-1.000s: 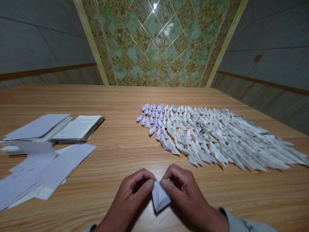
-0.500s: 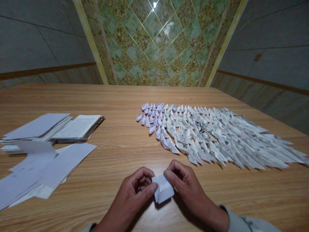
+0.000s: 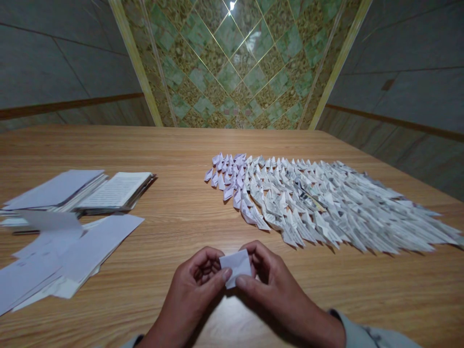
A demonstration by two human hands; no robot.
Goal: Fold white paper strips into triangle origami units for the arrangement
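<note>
A small folded piece of white paper (image 3: 236,265) is held up just above the near part of the table. My left hand (image 3: 203,280) pinches its left edge, thumb in front and fingers curled behind. On the other side my right hand (image 3: 270,280) grips the lower right of the paper, with the thumb across the front near the bottom edge. The right fingertips are partly hidden behind the paper. Beyond my hands, rows of folded paper boats (image 3: 311,203) stand close together; the ones at the left end look pale purple, the rest white with print.
Loose paper sheets (image 3: 105,246) lie spread at the left. Behind them are a stack of sheets (image 3: 58,188) and a printed stack (image 3: 118,191). All rest on a wooden table (image 3: 174,164), which reaches back toward a tiled wall (image 3: 232,72).
The folded paper has moved slightly up and turned, now showing one flat face. My right thumb has slid from its upper edge down to its lower front.
</note>
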